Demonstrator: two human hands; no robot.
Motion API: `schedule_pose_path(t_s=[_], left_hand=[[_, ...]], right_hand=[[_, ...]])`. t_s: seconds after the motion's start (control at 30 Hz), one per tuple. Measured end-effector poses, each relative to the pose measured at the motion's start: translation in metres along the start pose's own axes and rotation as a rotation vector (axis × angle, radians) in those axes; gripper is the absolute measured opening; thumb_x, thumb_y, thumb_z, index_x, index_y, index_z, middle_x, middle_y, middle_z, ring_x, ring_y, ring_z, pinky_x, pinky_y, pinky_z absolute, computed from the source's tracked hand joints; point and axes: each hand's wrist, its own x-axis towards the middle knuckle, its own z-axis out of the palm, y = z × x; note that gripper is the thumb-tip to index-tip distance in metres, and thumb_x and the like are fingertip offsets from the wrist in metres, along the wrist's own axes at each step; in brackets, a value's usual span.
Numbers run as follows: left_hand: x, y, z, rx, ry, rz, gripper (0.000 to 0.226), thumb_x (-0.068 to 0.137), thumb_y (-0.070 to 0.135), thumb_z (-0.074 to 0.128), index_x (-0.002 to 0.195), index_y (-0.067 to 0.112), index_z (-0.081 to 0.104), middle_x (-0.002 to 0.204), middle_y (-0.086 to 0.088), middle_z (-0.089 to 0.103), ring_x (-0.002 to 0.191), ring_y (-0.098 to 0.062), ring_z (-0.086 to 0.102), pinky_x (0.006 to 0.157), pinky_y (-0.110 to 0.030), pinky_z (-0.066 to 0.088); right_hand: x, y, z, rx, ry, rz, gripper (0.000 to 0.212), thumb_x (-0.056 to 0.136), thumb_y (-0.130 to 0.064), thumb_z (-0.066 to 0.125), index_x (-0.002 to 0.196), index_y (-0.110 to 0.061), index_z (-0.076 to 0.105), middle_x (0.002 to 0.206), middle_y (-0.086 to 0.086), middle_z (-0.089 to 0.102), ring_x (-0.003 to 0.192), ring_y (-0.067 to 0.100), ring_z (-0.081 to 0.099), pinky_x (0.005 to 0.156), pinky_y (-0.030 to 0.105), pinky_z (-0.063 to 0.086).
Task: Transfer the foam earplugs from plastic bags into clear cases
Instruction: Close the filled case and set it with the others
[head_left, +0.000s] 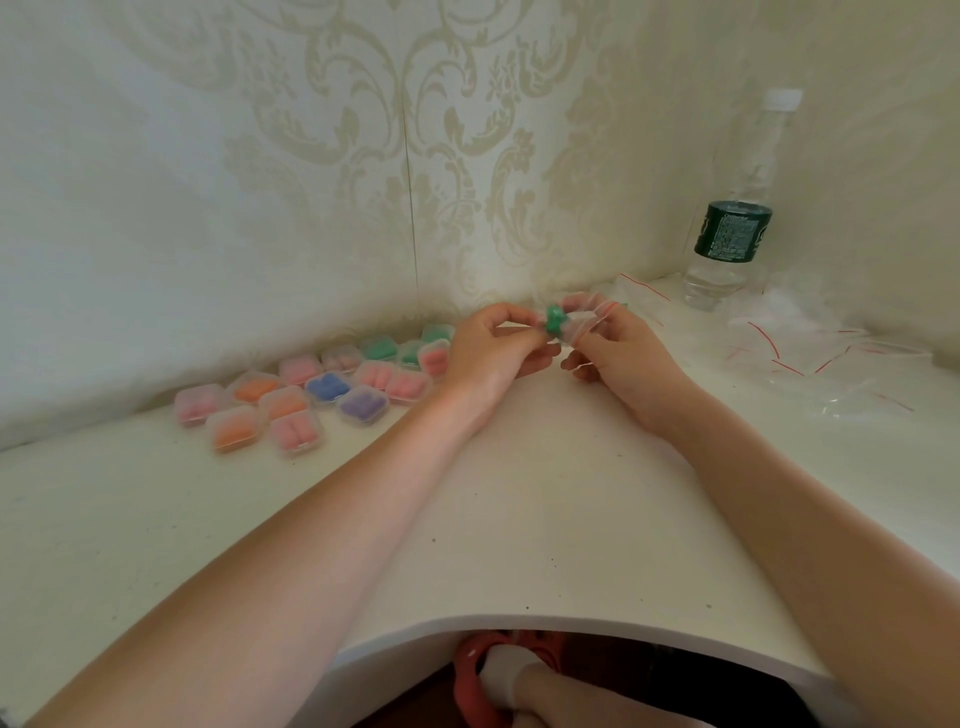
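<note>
Above the white desk (519, 519), near the far corner, my right hand (618, 353) pinches a small clear zip bag (587, 317) with a red seal line. Green foam earplugs (555, 318) stick out of the bag's mouth. My left hand (488, 348) pinches at those earplugs with curled fingers. Several clear cases (311, 395) filled with pink, orange, blue, purple and green earplugs lie in rows on the desk to the left of my hands.
A pile of clear zip bags with red seals (810, 353) lies at the right. A water bottle (732, 228) with a dark green label stands in the back right corner. The patterned wall closes the back. The desk's curved front edge is near me.
</note>
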Motion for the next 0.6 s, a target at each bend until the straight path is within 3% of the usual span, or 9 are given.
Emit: schedule_pose_path(t_s=[0.1, 0.2, 0.33, 0.43, 0.6], left_hand=[[-0.0002, -0.0004, 0.0010, -0.015, 0.019, -0.002, 0.012, 0.083, 0.001, 0.068, 0.079, 0.008, 0.060, 0.073, -0.008, 0.067, 0.065, -0.015, 0.068, 0.064, -0.024, 0.058], [0.0010, -0.0032, 0.0006, -0.008, 0.026, 0.022, 0.013, 0.085, 0.002, 0.066, 0.075, 0.005, 0.058, 0.071, -0.008, 0.065, 0.062, -0.012, 0.066, 0.062, -0.022, 0.057], [0.0045, -0.0034, -0.0003, -0.072, 0.037, -0.040, 0.014, 0.092, -0.003, 0.054, 0.080, 0.004, 0.055, 0.075, -0.011, 0.063, 0.058, -0.007, 0.065, 0.061, -0.019, 0.056], [0.0058, -0.0024, -0.0011, -0.115, 0.042, -0.076, 0.020, 0.090, -0.013, 0.049, 0.079, 0.004, 0.053, 0.076, -0.010, 0.062, 0.058, -0.008, 0.065, 0.060, -0.018, 0.057], [0.0065, -0.0027, -0.0002, -0.105, 0.093, -0.059, 0.021, 0.086, -0.014, 0.052, 0.078, 0.006, 0.055, 0.078, -0.011, 0.061, 0.064, -0.012, 0.065, 0.060, -0.020, 0.057]], right_hand=[[-0.0010, -0.0015, 0.0020, -0.088, -0.001, -0.030, 0.029, 0.099, -0.007, 0.038, 0.116, -0.022, 0.058, 0.089, -0.004, 0.062, 0.060, 0.011, 0.057, 0.055, 0.017, 0.047], [-0.0031, -0.0015, 0.0023, -0.094, -0.013, -0.058, 0.019, 0.099, -0.011, 0.044, 0.109, -0.021, 0.058, 0.085, -0.002, 0.062, 0.062, 0.013, 0.057, 0.054, 0.015, 0.047], [0.0000, -0.0004, 0.0005, -0.065, 0.001, 0.018, 0.021, 0.096, -0.008, 0.045, 0.113, -0.012, 0.058, 0.089, 0.009, 0.064, 0.061, 0.012, 0.060, 0.055, 0.019, 0.047], [-0.0009, -0.0006, 0.0029, -0.105, -0.045, -0.004, 0.019, 0.096, -0.013, 0.052, 0.112, -0.006, 0.060, 0.094, 0.004, 0.067, 0.059, 0.010, 0.060, 0.056, 0.020, 0.049], [-0.0063, -0.0053, 0.0063, -0.164, -0.043, -0.090, 0.020, 0.093, -0.023, 0.061, 0.111, -0.017, 0.067, 0.090, -0.003, 0.067, 0.058, 0.005, 0.060, 0.060, 0.021, 0.051]])
